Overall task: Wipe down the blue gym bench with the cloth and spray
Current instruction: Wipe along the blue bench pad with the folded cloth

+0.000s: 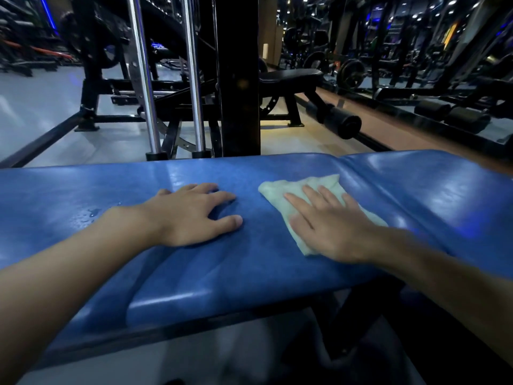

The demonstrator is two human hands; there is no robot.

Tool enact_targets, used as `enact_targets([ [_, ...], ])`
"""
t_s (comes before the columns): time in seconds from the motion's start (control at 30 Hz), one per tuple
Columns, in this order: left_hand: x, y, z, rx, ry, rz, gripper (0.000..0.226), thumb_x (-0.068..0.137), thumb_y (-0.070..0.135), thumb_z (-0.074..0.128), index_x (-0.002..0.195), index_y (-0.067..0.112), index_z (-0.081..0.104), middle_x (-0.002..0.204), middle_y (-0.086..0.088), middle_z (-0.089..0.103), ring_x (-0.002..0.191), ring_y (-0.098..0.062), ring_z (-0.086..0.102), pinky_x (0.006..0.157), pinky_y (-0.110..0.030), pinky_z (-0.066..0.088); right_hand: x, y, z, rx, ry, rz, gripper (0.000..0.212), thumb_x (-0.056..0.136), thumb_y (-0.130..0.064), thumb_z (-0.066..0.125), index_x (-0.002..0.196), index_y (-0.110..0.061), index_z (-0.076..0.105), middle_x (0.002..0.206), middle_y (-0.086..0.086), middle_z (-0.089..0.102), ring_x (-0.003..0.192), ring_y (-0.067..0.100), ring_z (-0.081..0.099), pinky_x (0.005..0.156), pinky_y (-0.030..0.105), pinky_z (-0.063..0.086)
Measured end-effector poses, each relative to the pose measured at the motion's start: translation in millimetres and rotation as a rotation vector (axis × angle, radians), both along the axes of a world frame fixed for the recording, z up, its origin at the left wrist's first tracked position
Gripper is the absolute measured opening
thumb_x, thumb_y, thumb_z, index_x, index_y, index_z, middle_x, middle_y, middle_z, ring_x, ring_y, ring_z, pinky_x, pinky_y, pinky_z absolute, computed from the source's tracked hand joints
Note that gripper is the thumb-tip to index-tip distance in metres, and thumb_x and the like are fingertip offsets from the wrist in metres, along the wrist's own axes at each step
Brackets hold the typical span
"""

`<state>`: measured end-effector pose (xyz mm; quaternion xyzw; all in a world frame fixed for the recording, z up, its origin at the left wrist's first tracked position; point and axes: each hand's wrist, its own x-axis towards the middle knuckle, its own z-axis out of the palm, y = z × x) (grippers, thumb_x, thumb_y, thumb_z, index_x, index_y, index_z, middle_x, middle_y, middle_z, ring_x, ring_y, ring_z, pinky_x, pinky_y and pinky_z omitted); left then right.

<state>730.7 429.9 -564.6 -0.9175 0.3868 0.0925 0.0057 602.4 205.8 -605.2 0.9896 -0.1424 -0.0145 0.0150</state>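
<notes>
Right hand [330, 229], left hand [191, 215], one cloth [277, 195], one bench [249, 273], maybe wet

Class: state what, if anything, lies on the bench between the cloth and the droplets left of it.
The left hand rests flat on the bench, between the cloth and the droplets.

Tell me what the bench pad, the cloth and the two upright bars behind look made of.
Bench pad: likely vinyl or faux leather, blue, glossy; it reflects lights and holds droplets.
Cloth: soft woven or microfibre fabric, pale green, matte, rumpled.
Upright bars: polished, probably chromed steel, with mirror-like highlights.
</notes>
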Motion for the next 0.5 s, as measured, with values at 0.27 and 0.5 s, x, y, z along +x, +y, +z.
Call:
enact_targets([
  [0.27,0.4,-7.1,-8.8,0.010,-0.020,-0.022,0.069,0.088,0.078,0.024,0.149,0.048,0.018,0.159,0.007,0.022,0.149,-0.021,0.015,0.112,-0.059,0.021,-39.7,20.9,6.2,-0.036,-0.006,0.022,0.086,0.072,-0.063,-0.018,0.154,-0.045,0.002,0.166,-0.003,0.004,0.152,0.019,0.002,0.119,0.051,0.008],
  [0.5,3.6,-11.5,-9.1,0.043,-0.073,-0.053,0.069,0.084,0.079,0.023,0.146,0.048,0.017,0.154,0.009,0.025,0.143,-0.020,0.022,0.107,-0.057,0.029,82.2,-12.3,8.0,0.065,0.037,-0.068,0.057,0.097,-0.052,0.013,0.152,-0.048,0.000,0.165,-0.006,-0.005,0.151,0.019,-0.006,0.118,0.055,-0.004],
])
